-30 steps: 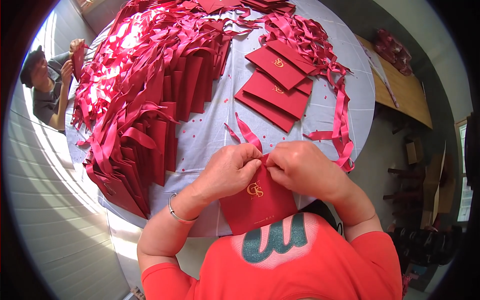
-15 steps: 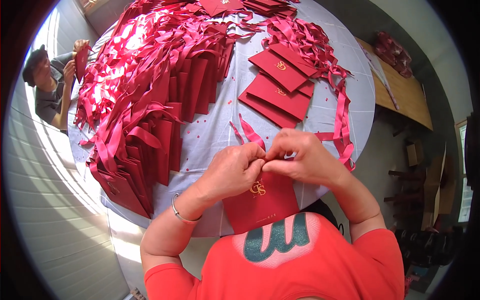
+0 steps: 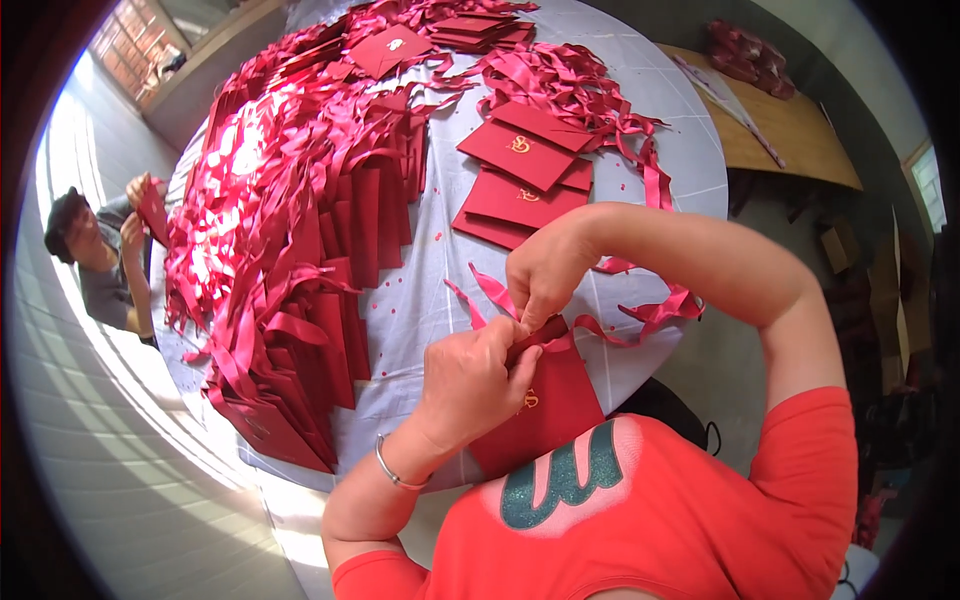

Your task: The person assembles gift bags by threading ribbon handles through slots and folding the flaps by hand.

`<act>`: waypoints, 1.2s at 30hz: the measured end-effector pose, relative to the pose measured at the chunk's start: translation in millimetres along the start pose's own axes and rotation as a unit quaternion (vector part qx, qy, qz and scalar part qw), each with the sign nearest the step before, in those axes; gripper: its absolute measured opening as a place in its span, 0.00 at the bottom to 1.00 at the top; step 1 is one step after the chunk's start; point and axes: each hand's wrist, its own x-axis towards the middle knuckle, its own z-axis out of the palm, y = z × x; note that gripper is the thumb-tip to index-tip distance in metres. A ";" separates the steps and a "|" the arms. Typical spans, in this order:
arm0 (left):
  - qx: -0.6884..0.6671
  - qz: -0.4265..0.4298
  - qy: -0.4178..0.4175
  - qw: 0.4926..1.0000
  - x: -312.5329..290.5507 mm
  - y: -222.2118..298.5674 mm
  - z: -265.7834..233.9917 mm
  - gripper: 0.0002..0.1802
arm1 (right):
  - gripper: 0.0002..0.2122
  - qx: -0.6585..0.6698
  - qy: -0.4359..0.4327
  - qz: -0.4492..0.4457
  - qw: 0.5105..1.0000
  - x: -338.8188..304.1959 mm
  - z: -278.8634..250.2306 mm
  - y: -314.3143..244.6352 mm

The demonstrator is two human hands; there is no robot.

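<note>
A red paper gift bag (image 3: 560,405) with a gold emblem leans against my chest at the table edge, its top partly opened. My left hand (image 3: 475,375) is closed on its upper edge, thumb in front. From the far side my right hand (image 3: 550,275) reaches down, fingertips pinched at the bag's mouth against the left fingers. What lies in that pinch is hidden. Two pink ribbon ends (image 3: 490,288) stick out behind the bag's top, beside the right fingers. Another ribbon loop (image 3: 597,332) curls off to its right.
Many red bags with pink ribbons (image 3: 290,330) stand packed along the left of the round cloth-covered table (image 3: 405,320). Flat red bags (image 3: 525,150) are stacked beyond my hands, near a ribbon heap (image 3: 560,80). Another person (image 3: 105,255) holds a red piece at far left.
My right hand has swung over to the bag's far side, elbow raised, fingers now pointing down. The left hand has shifted down onto the bag's edge. The bag's mouth now shows partly opened.
</note>
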 end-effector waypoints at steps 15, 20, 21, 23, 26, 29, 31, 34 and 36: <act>-0.125 -0.072 -0.012 0.989 -3.5 -7.6 6.9 0.11 | 0.08 0.251 0.225 0.006 0.941 14.8 34.1 17.0; -0.106 -0.088 -0.027 0.990 -1.8 -7.9 9.2 0.12 | 0.09 0.211 0.415 -0.060 0.883 22.7 16.2 21.8; -0.105 -0.087 -0.031 0.990 -1.1 -8.5 10.2 0.12 | 0.09 0.211 0.415 -0.060 0.883 29.4 15.0 24.2; -0.108 -0.085 -0.027 0.990 -0.7 -8.6 11.4 0.12 | 0.11 0.180 0.515 -0.105 0.831 45.5 13.7 28.9; -0.109 -0.091 -0.025 0.990 -0.7 -9.3 11.3 0.12 | 0.11 0.120 0.547 -0.094 0.823 50.5 16.5 26.4; -0.108 -0.096 -0.028 0.989 -2.0 -8.5 10.5 0.12 | 0.11 0.108 0.555 -0.097 0.819 55.7 18.0 29.0; -0.109 -0.093 -0.029 0.989 -2.6 -7.3 11.1 0.12 | 0.10 0.108 0.557 -0.097 0.817 56.2 18.3 31.0; -0.099 -0.082 -0.029 0.991 -2.7 -7.1 13.3 0.12 | 0.10 0.119 0.560 -0.104 0.814 54.1 20.0 30.0; -0.105 -0.113 -0.051 0.987 -1.9 -8.5 12.4 0.11 | 0.11 0.128 0.557 -0.108 0.813 49.3 20.7 25.7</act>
